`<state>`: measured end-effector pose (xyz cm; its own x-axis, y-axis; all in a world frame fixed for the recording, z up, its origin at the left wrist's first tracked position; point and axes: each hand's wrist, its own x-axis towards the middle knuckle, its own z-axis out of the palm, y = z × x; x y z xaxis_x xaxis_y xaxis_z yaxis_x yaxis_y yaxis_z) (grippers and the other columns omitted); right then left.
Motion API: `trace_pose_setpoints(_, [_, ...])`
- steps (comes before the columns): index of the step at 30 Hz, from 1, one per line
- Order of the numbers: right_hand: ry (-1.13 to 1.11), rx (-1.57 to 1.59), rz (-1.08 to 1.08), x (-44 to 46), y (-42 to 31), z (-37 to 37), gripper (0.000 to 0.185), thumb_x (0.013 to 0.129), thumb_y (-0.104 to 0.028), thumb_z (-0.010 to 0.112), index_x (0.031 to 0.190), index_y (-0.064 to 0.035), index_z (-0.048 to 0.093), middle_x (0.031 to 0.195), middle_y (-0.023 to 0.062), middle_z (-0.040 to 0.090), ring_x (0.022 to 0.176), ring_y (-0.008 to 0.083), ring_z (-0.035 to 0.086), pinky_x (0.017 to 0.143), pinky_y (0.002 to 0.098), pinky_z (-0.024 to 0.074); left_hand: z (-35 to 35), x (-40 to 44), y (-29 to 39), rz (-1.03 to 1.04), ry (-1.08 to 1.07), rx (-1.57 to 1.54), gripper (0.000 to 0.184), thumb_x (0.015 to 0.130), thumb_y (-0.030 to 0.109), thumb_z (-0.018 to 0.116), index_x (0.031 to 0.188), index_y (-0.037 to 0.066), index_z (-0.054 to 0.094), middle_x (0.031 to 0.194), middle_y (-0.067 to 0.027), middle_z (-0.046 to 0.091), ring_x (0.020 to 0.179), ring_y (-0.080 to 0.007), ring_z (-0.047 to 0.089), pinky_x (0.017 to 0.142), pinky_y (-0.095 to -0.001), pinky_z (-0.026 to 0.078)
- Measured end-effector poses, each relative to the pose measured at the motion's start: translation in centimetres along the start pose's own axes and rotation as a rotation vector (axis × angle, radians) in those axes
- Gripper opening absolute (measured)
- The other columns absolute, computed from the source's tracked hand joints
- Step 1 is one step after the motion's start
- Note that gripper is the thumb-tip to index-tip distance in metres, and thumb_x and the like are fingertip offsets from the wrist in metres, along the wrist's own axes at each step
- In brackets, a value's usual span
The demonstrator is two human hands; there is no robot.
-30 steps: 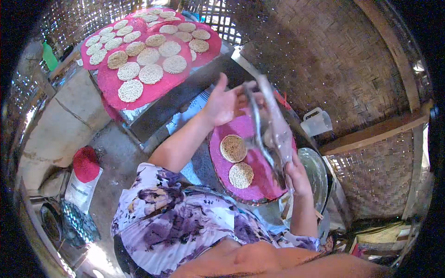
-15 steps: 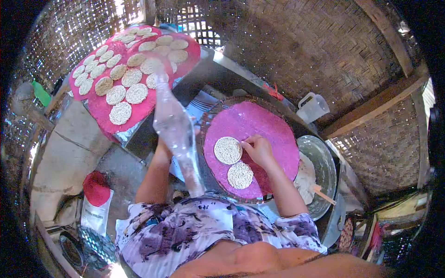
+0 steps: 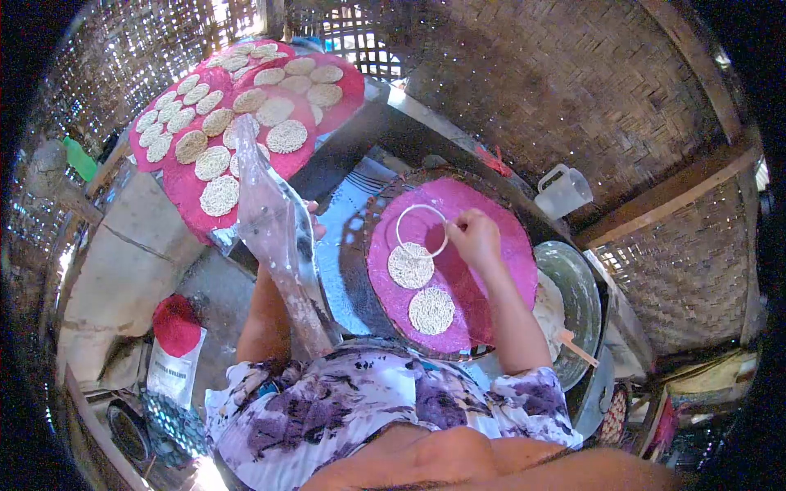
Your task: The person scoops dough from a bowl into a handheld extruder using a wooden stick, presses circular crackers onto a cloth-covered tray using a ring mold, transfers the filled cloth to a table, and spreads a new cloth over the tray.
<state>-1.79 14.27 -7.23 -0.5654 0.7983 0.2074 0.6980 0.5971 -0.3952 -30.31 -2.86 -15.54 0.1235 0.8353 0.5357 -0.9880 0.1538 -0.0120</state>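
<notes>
In my right hand (image 3: 476, 239), a thin white ring (image 3: 399, 221) is pinched between thumb and fingers. It is tilted above the pink cloth (image 3: 491, 270) on a round woven tray (image 3: 370, 278). Two round cakes of squiggly white dough strands lie there: the upper cake (image 3: 411, 267), partly behind the ring's lower edge, and the lower cake (image 3: 431, 311). My left hand (image 3: 315, 222) is mostly behind a long, pale, dough-smeared tool (image 3: 278, 221) with a wide middle and narrow ends. Its fingertips show at the tool's right side, and it holds the tool upright, left of the tray.
Pink cloths (image 3: 192, 209) with many round cakes cover a surface at the upper left. A metal basin (image 3: 583, 303) with white dough (image 3: 548, 307) and a wooden stick (image 3: 580, 348) stands right of the tray. A plastic jug (image 3: 565, 193) sits behind. A striped cloth (image 3: 348, 262) lies between.
My right hand has lifted the white ring off the upper cake, moving it up and away. My left hand has swung the long tool leftward, away from the tray.
</notes>
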Motion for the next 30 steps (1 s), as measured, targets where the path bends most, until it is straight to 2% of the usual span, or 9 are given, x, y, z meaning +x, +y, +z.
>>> trace_pose_setpoints(4, [0.077,-0.064,0.000,2.3,1.0,1.9,0.025,0.070,-0.029,0.060,0.071,-0.0047,0.064,0.075,0.0153,0.058,0.073,0.0314,0.058,0.066,0.0407,0.0450,-0.8,-0.7,0.1,0.077,0.166,0.179,0.058,0.084,0.033,0.048,0.122,-0.008,0.036,0.105,-0.0244,0.053,0.099,-0.0376,0.053,0.085,-0.0481,0.045])
trace_pose_setpoints(11, [-0.089,-0.081,0.153,2.8,1.0,3.1,0.027,0.070,-0.032,0.060,0.076,-0.0066,0.066,0.085,0.0168,0.061,0.081,0.0317,0.059,0.072,0.0406,0.0459,0.4,-1.2,-0.6,0.358,0.631,0.956,0.037,0.081,0.022,0.053,0.107,-0.004,0.051,0.082,-0.0126,0.061,0.065,-0.0236,0.063,0.054,-0.0336,0.054])
trace_pose_setpoints(17, [-0.073,-0.108,0.152,2.2,0.8,2.4,0.029,0.072,-0.034,0.060,0.081,-0.0074,0.065,0.089,0.0163,0.061,0.081,0.0307,0.059,0.071,0.0388,0.0464,2.2,0.3,-2.4,0.346,0.608,0.910,0.035,0.080,0.020,0.055,0.109,0.000,0.051,0.088,-0.0108,0.061,0.070,-0.0210,0.063,0.062,-0.0326,0.053])
trace_pose_setpoints(21, [0.025,0.131,0.042,0.6,-2.0,0.1,0.038,0.077,-0.039,0.056,0.092,-0.0049,0.061,0.098,0.0128,0.059,0.087,0.0259,0.058,0.074,0.0383,0.0458,1.3,2.1,-2.2,0.272,0.609,2.016,0.036,0.075,0.019,0.062,0.105,0.001,0.055,0.095,-0.0120,0.061,0.080,-0.0187,0.062,0.071,-0.0299,0.049])
trace_pose_setpoints(23, [-0.110,0.523,-0.078,-1.2,-3.6,0.8,0.047,0.083,-0.046,0.047,0.098,-0.0019,0.057,0.098,0.0109,0.059,0.084,0.0223,0.058,0.072,0.0368,0.0466,5.0,5.4,-5.3,0.340,0.868,2.047,0.036,0.065,0.018,0.069,0.094,0.001,0.060,0.086,-0.0124,0.062,0.083,-0.0197,0.061,0.076,-0.0314,0.047])
trace_pose_setpoints(24, [-0.255,0.794,-0.148,-2.5,-4.4,1.6,0.053,0.086,-0.049,0.040,0.101,-0.0005,0.055,0.096,0.0099,0.060,0.079,0.0196,0.058,0.068,0.0350,0.0478,4.3,6.3,-5.6,0.385,0.853,2.318,0.031,0.062,0.020,0.069,0.086,0.002,0.061,0.076,-0.0121,0.062,0.082,-0.0249,0.061,0.086,-0.0372,0.043])
trace_pose_setpoints(26, [-0.878,1.348,0.206,-4.5,-6.9,-0.1,0.061,0.087,-0.056,0.028,0.102,-0.0023,0.054,0.088,0.0081,0.061,0.067,0.0165,0.058,0.059,0.0311,0.0493,5.4,9.1,-7.4,0.617,0.653,2.579,0.034,0.061,0.023,0.067,0.088,0.005,0.060,0.082,-0.0133,0.062,0.083,-0.0304,0.059,0.093,-0.0443,0.036])
trace_pose_setpoints(28, [-0.773,1.375,0.317,-4.8,-7.0,-0.9,0.063,0.086,-0.059,0.025,0.103,-0.0044,0.053,0.080,0.0091,0.061,0.060,0.0164,0.058,0.052,0.0287,0.0490,5.5,10.3,-7.2,0.334,0.335,2.929,0.035,0.064,0.028,0.065,0.093,0.007,0.061,0.090,-0.0147,0.061,0.090,-0.0299,0.058,0.089,-0.0412,0.040])
trace_pose_setpoints(30, [-0.731,1.379,0.357,-4.4,-4.4,-1.3,0.063,0.086,-0.059,0.025,0.105,-0.0044,0.051,0.080,0.0092,0.060,0.061,0.0173,0.058,0.052,0.0296,0.0495,4.6,11.7,-6.4,0.022,0.237,2.700,0.051,0.067,0.028,0.063,0.112,0.009,0.051,0.110,-0.0143,0.054,0.099,-0.0294,0.054,0.093,-0.0422,0.037])
